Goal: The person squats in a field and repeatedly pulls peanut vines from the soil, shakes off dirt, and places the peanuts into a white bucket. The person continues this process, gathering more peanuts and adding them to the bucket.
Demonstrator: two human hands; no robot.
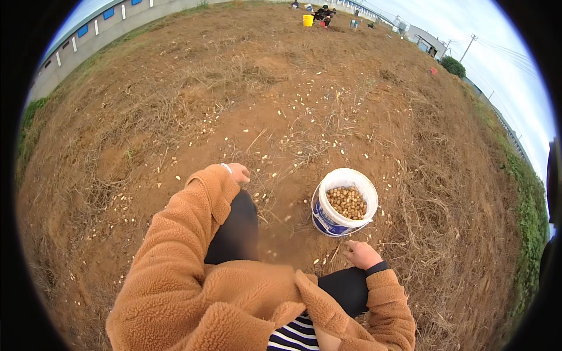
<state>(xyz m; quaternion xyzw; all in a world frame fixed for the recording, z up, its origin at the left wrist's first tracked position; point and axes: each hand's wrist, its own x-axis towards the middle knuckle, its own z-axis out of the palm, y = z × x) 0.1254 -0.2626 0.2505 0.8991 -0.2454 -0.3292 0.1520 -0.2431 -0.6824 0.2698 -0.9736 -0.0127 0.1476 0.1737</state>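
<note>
A white and blue plastic bucket [372, 186], partly filled with unshelled peanuts [347, 202], stands on the brown soil in front of me, right of the middle. My left hand [239, 173], a white band at its wrist, hangs beyond my left knee, left of the bucket; whether its fingers hold anything is hidden. Just below the bucket, near my right knee, is my right hand [364, 255], its fingers bent down toward the ground; whether something is between them cannot be made out. Loose peanuts [264, 157] lie scattered over the soil around both hands.
Dry plant stalks [421, 206] cover the ground on the right, with more heaps [149, 109] at the left. Far ahead a person [324, 14] crouches beside a yellow bucket [308, 20]. A long low building [88, 39] borders the field at the upper left.
</note>
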